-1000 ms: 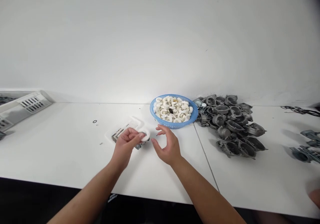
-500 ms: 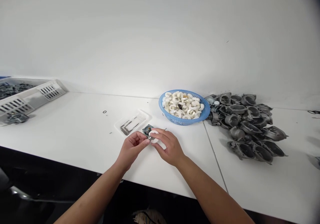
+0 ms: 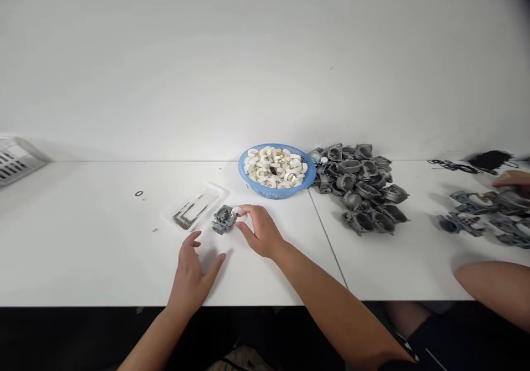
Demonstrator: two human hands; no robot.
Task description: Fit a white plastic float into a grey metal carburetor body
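Observation:
A small grey metal carburetor body (image 3: 223,220) rests on the white table, its open side up with a brass part inside. My right hand (image 3: 263,233) pinches a white ring-shaped carburetor float (image 3: 239,215) at the body's right side; the fingers cover part of it. Whether the float is joined to the body, I cannot tell. My left hand (image 3: 194,276) hovers nearer the table's front edge, fingers spread, holding nothing. Behind it lies a shallow white tray (image 3: 216,193) with several thin dark metal pins.
A blue basket (image 3: 276,193) holds many white floats. Right of it are piled grey metal bowls (image 3: 364,189). Farther right, another person's hand (image 3: 513,179) is over more carburetor bodies (image 3: 474,201). A white crate (image 3: 16,161) stands far left; a black ring (image 3: 138,193) lies on the table.
My left hand has let go of the carburetor body and drawn back toward the front left. The body now sits on the table; my right hand keeps the float. The view has swung right.

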